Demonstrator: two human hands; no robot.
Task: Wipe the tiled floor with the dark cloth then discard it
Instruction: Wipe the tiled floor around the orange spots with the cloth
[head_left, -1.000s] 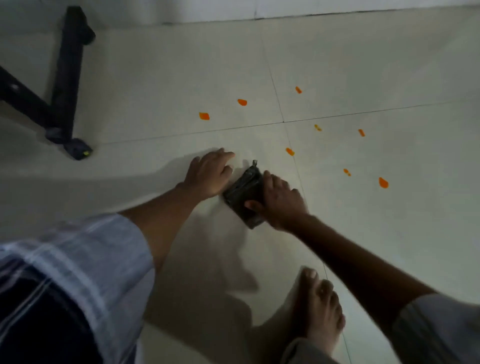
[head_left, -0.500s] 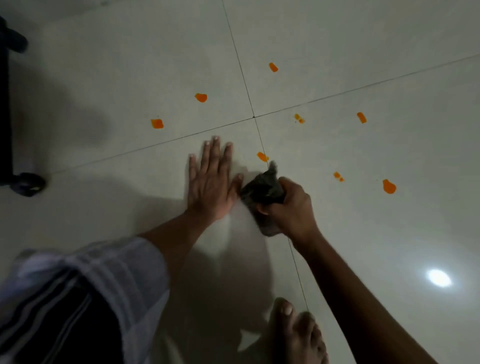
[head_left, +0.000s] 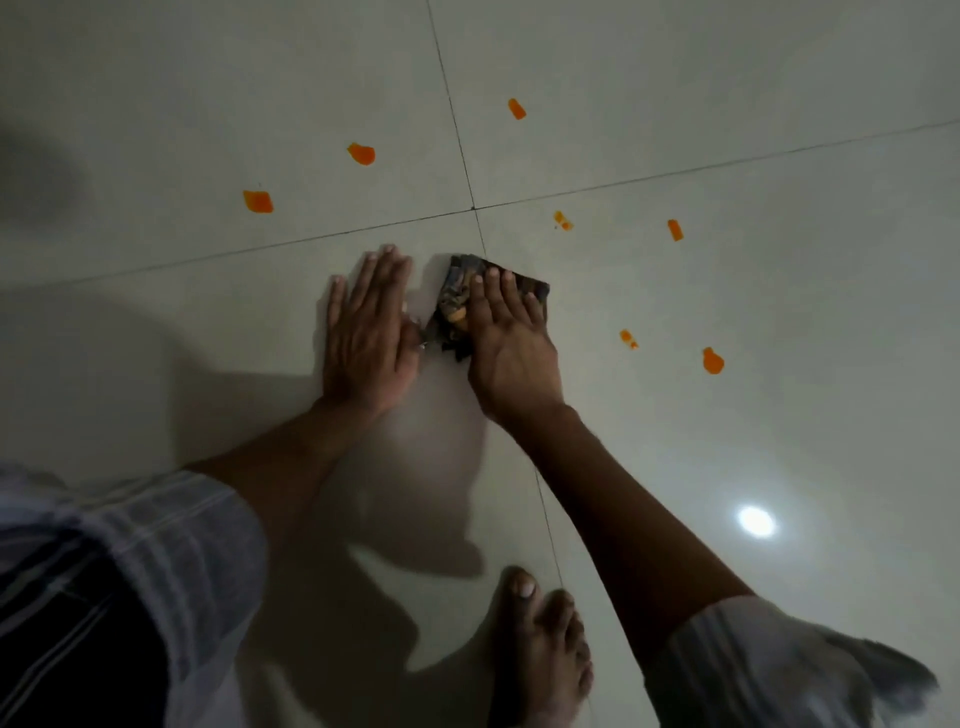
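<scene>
The dark cloth (head_left: 457, 296) lies on the pale tiled floor (head_left: 779, 415), just below the crossing of two grout lines. My right hand (head_left: 511, 338) presses down on it with fingers spread flat, covering most of it. An orange smear shows on the cloth's left part. My left hand (head_left: 366, 332) rests flat on the tile just left of the cloth, fingers extended, holding nothing. Several orange spots dot the floor: one (head_left: 257, 201) to the far left, one (head_left: 361, 154) beyond my left hand, one (head_left: 712, 360) to the right.
My bare foot (head_left: 540, 639) stands on the tile below my right arm. A bright lamp reflection (head_left: 757, 521) glints on the floor at right. My striped sleeve (head_left: 130, 571) fills the lower left corner.
My right hand went from clutching the bunched cloth to pressing it flat, and slid it forward over the orange spot by the grout line. The left hand stayed flat.
</scene>
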